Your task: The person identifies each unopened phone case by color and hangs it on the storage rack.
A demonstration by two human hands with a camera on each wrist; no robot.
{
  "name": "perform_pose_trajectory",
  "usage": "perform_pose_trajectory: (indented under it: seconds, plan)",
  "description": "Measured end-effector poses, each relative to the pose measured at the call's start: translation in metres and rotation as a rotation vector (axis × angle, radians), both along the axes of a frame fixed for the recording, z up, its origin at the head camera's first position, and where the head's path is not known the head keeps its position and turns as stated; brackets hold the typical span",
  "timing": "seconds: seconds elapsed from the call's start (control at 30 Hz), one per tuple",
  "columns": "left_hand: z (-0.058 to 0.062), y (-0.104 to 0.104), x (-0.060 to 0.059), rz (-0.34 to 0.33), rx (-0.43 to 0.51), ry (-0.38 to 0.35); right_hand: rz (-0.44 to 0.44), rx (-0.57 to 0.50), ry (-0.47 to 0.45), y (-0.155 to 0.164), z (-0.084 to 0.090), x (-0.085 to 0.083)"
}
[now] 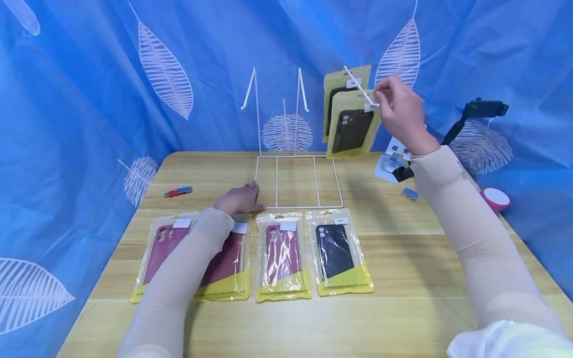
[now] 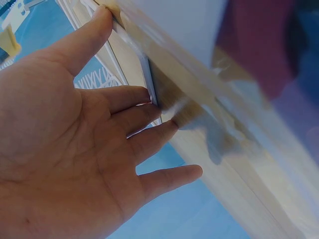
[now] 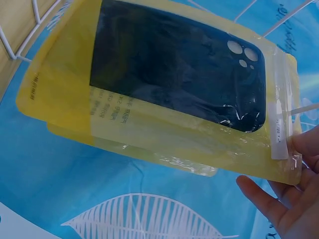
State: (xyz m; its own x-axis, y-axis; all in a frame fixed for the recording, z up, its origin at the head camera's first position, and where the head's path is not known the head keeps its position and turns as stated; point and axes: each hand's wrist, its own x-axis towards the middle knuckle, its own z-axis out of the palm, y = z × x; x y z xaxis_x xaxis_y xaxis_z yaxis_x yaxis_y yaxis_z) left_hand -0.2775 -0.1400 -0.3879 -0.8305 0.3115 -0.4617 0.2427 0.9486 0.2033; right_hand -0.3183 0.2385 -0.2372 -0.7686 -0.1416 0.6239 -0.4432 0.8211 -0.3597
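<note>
My right hand (image 1: 403,113) pinches the top corner of a yellow-backed bag with a black phone case (image 1: 353,133). This bag hangs on the right-hand hook of a white wire rack (image 1: 295,157), near the hook's tip. Behind it on the same hook is a second bagged black phone case (image 1: 329,104). In the right wrist view, thumb and fingers hold the bag (image 3: 179,64) beside its white label. My left hand (image 1: 241,199) touches the front left corner of the rack's base. Its fingers look fairly straight in the left wrist view, the palm (image 2: 65,129) showing.
Bagged phone cases lie in a row in front: burgundy ones (image 1: 283,253) and a black one (image 1: 334,251). The rack's other two hooks (image 1: 302,89) hold nothing. A red-and-grey USB stick (image 1: 178,192) lies left; a phone stand (image 1: 456,130) and a pink-sided round object (image 1: 496,198) are right.
</note>
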Motion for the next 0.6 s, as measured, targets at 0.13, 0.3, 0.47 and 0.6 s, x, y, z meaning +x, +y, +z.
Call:
perform_pose_trajectory:
  seconds: [0.13, 0.3, 0.47, 0.6]
  plan:
    - [0.000, 0.000, 0.000, 0.003, 0.006, 0.000, -0.019, -0.011, -0.062, -0.003, 0.002, -0.014]
    - [-0.001, 0.000, 0.000, 0.005, 0.010, 0.003, -0.039, -0.016, -0.084, -0.006, 0.004, -0.030]
    - [-0.002, 0.000, 0.001, -0.001, 0.000, 0.008, -0.044, -0.013, -0.064, -0.009, 0.004, -0.044]
    - [0.001, 0.001, 0.003, 0.000, -0.005, 0.017, -0.056, -0.012, -0.058, -0.011, 0.004, -0.052]
